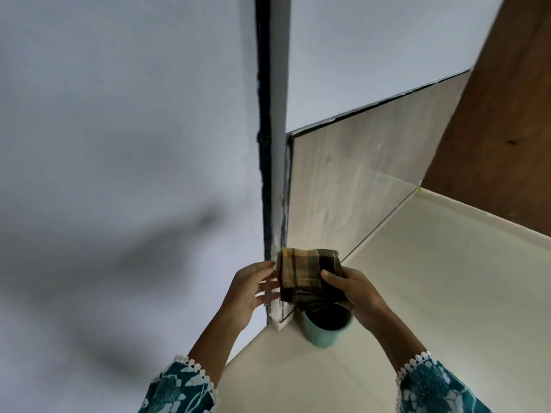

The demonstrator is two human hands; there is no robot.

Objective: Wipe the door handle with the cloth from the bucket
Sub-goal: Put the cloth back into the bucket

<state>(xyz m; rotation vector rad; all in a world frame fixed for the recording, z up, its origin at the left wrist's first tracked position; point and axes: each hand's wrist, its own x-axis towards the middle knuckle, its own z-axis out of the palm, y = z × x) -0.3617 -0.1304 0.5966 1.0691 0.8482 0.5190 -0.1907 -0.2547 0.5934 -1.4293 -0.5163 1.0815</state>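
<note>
Low in the middle of the frame, the right hand (354, 293) grips a folded checked cloth (308, 275) by its right edge, just above the green bucket (322, 333). The left hand (250, 289) is open, its fingers near the cloth's left edge.

A home interior: painted wall (119, 114), tiled floor (432, 293), wooden door (507, 114).

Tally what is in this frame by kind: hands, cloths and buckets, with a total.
Hands: 2, the left hand and the right hand
Cloths: 1, the checked cloth, held folded
Buckets: 1, the pale green bucket on the floor
Total: 4
</note>
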